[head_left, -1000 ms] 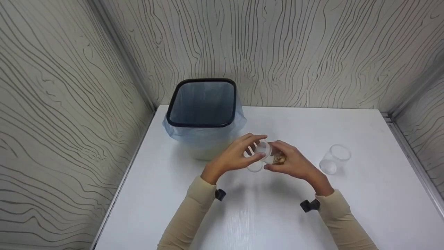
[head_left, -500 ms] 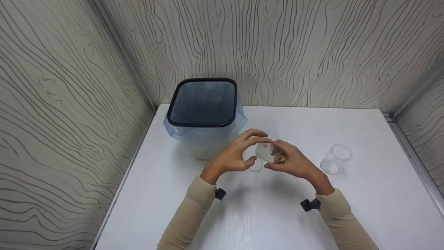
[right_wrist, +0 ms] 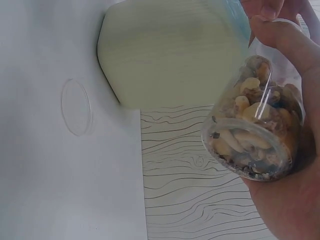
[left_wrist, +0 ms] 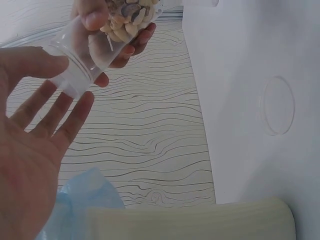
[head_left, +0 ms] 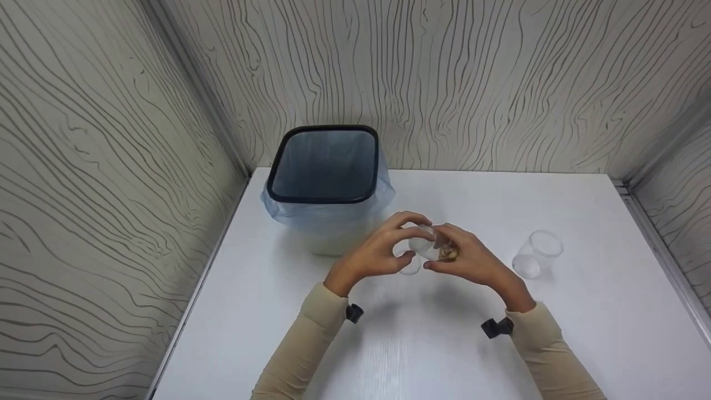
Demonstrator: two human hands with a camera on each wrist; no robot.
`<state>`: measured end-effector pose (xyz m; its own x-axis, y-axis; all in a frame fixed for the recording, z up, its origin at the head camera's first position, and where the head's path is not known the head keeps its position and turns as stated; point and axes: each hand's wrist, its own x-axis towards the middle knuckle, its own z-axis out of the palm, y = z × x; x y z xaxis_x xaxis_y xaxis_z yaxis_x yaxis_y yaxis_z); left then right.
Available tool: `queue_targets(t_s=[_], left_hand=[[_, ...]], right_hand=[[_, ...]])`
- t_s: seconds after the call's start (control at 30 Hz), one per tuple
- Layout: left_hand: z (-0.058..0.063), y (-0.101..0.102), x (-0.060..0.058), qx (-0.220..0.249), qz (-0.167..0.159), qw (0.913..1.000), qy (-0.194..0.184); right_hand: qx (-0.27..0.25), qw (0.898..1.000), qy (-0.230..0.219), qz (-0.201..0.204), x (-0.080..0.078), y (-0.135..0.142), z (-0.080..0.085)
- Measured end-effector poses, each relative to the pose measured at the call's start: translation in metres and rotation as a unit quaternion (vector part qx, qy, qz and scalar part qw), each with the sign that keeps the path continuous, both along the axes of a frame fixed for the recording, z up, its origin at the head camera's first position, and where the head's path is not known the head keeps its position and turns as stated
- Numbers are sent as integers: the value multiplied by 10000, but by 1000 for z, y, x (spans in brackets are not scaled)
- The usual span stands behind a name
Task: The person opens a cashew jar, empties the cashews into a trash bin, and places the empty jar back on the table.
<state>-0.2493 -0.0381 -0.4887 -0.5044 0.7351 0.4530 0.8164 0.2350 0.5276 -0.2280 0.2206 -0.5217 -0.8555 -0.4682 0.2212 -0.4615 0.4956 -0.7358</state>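
My right hand [head_left: 466, 255] grips a clear plastic jar [right_wrist: 250, 120], tilted with its base toward the right wrist camera. Inside it are beige and brown nut-like pieces [right_wrist: 255, 110] with dark crumbs at the bottom. A translucent whitish screw lid [left_wrist: 75, 82] covers the jar's other end. Thumb and fingers of my left hand [head_left: 377, 247] are curved round this lid; in the left wrist view the thumb overlaps its edge and the fingertips lie along its far side. Both hands hover over the white table. Beneath them lies a clear round lid [right_wrist: 76, 107].
An uncovered clear jar [head_left: 536, 255] stands on the table [head_left: 589, 322] to the right. At back left is a pale bin [right_wrist: 165, 55] with a blue liner [head_left: 328, 166] and black rim. Patterned walls [head_left: 444, 83] border the table at the back and sides.
My left fingers lifted and spread away from the jar's lid half a second ago, and now curve back round it. My right hand and the jar have stayed nearly still.
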Motion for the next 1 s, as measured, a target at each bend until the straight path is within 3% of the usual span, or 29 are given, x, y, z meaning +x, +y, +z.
queue_targets(t_s=[0.5, 0.77, 1.0], left_hand=[[-1, 1, -2, 45, 12, 9999, -156], [-1, 2, -2, 45, -7, 9989, -460], [-1, 4, -1, -105, 204, 9970, -746]], right_hand=[[-25, 10000, 11, -43, 0, 3, -2], [53, 9999, 58, -71, 2, 3, -2], [151, 9998, 36, -128, 4, 3, -2]])
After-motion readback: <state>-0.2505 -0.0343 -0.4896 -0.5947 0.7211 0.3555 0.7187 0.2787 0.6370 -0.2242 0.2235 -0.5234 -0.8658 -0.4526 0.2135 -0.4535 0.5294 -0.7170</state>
